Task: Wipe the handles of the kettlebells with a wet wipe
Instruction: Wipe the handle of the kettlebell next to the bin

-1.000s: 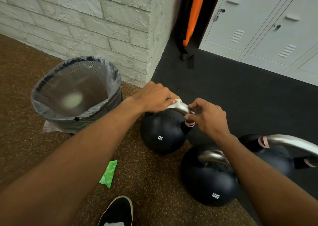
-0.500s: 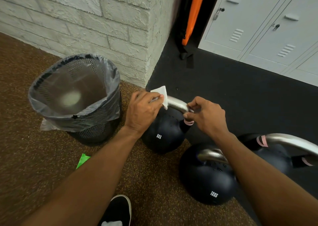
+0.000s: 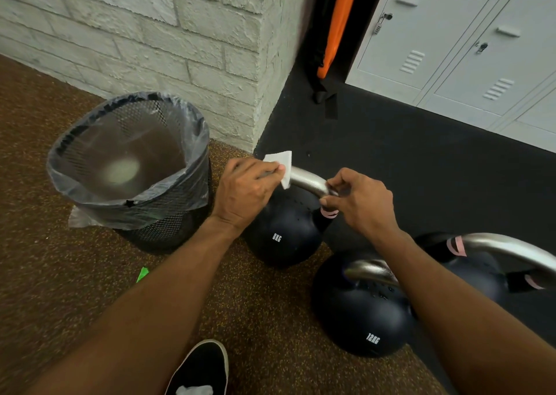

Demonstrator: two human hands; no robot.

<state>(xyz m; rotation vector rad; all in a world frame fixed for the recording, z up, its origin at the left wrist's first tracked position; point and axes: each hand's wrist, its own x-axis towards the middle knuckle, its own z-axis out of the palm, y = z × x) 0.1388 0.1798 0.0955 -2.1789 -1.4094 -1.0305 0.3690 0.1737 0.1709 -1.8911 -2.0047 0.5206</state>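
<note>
the left hand has its fingers curled round a white wet wipe and holds it against the left end of the handle of the 8kg kettlebell. a folded corner of the wipe sticks up past the knuckles, flat and square-edged. the right hand pinches the right end of the same handle between thumb and curled fingers, just above a pink band that rings the black neck below.

the handle is a curved bar of bare, brushed silver metal, and its middle stretch shows between the two hands. the ball under it is matte black with small dimples on top and "8kg" in white on the side. it sits on the floor where the brown speckled surface meets the black mat, just beside a black mesh bin lined with a clear bag, and near the corner of a pale brick wall.

a 12kg kettlebell stands nearer the person, partly under the right forearm, with the same silver handle and white lettering. a third kettlebell is to its right, with pink bands at both ends of its handle; its weight mark is not visible.

a green scrap lies on the brown floor by the left forearm. a black shoe with a white sole edge shows at the bottom. grey lockers and an orange upright item stand at the back.
</note>
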